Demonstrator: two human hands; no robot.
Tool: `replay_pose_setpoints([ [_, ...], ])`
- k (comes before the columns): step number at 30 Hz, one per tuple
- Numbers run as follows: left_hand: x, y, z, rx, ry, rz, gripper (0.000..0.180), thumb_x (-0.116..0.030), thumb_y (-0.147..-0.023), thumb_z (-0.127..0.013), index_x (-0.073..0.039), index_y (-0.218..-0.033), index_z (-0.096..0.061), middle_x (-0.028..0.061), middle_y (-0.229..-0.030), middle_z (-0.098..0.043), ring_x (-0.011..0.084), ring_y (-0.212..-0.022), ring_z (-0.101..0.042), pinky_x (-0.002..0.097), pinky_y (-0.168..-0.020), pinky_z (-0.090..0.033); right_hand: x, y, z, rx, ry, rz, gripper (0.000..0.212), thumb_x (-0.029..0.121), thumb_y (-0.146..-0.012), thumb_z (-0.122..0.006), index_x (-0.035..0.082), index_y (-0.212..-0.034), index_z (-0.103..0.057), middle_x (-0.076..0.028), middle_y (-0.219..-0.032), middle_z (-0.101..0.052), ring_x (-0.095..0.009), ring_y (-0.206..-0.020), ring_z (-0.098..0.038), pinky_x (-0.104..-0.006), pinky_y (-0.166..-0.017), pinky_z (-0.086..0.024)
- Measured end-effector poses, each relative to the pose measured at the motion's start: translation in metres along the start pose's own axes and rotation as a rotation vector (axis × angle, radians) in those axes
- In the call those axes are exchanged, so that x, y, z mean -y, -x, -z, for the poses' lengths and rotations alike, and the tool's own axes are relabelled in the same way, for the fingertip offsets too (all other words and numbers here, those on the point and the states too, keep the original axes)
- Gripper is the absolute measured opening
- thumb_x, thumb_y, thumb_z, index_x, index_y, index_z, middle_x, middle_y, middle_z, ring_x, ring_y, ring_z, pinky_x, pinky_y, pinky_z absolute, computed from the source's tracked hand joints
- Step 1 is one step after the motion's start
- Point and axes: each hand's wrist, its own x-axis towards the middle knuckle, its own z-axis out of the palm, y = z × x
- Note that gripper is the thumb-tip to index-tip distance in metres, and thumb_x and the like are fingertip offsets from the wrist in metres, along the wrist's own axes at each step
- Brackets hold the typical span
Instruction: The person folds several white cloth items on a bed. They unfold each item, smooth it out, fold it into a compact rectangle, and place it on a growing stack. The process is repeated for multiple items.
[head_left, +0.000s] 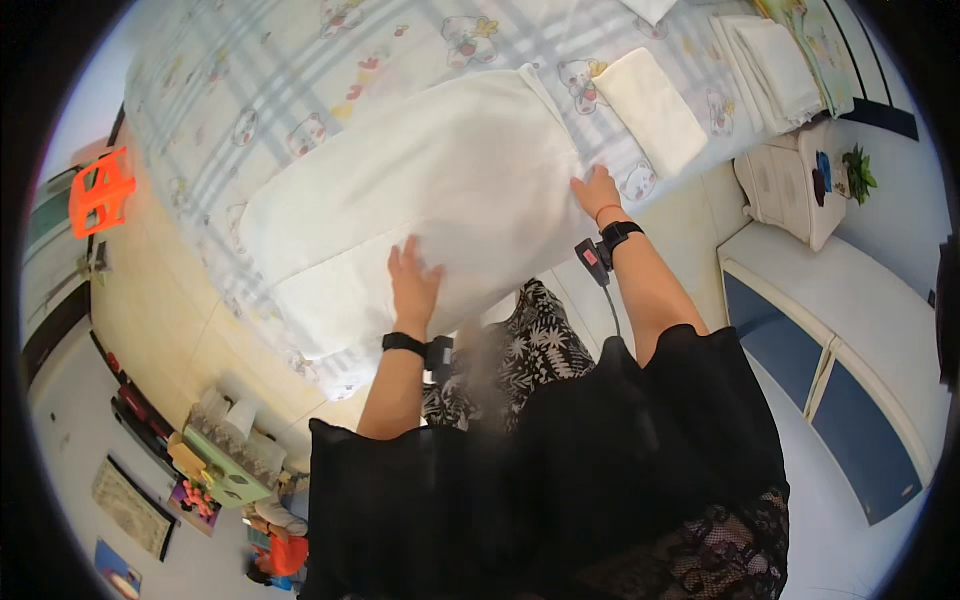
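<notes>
A large white cloth [400,190] lies spread on a bed [240,70] covered by a plaid, bear-patterned sheet. A crease or seam runs across its lower left part. My left hand [414,285] rests on its near part with fingers spread. At the cloth's right edge is my right hand [597,193], its fingers slightly bent and apart, touching the fabric near the edge. A folded cream cloth [652,112] lies on the sheet just beyond my right hand. Both wrists carry black straps with small devices, and a cable hangs from the right one.
Folded white fabric [775,70] is stacked at the bed's far right. A white bedside cabinet [785,185] and a low cabinet with blue doors [830,350] stand to the right. An orange stool [102,192] is at the left. Another person [280,545] appears at lower left.
</notes>
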Motion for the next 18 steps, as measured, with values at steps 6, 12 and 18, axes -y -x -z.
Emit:
replay_pose_setpoints([
  [6,-0.046,-0.018,-0.051,0.143,-0.152,0.217,0.079,-0.022,-0.071,-0.070,-0.010,-0.140,-0.033,0.0399,-0.139,-0.019,0.0468,-0.125,-0.035,0.0475,-0.101,-0.035,0.055,-0.060,0.015,-0.019,0.054,0.515,0.056,0.018,-0.077,-0.063,0.002,-0.127,-0.043,-0.021,-0.120,-0.053,-0.038,-0.107,-0.050,-0.0426,-0.092,-0.042],
  [12,-0.036,-0.029,-0.046,0.267,-0.137,0.164,0.086,-0.022,-0.072,-0.071,-0.010,-0.144,-0.024,0.0389,-0.141,-0.016,0.0480,-0.130,-0.027,0.0422,-0.102,-0.036,0.118,-0.101,0.009,-0.455,0.167,0.838,0.049,0.012,-0.079,-0.060,0.009,-0.126,-0.047,-0.013,-0.127,-0.047,-0.033,-0.111,-0.045,-0.0455,-0.087,-0.043],
  [18,-0.050,-0.031,-0.034,0.348,-0.113,0.249,0.089,-0.026,-0.074,-0.070,-0.012,-0.145,-0.020,0.0398,-0.142,-0.009,0.0463,-0.130,-0.029,0.0410,-0.103,-0.035,0.134,-0.131,0.018,-0.238,0.430,0.755,0.024,0.016,-0.083,-0.047,0.010,-0.101,-0.063,-0.011,-0.107,-0.062,-0.032,-0.095,-0.058,-0.0458,-0.076,-0.048],
])
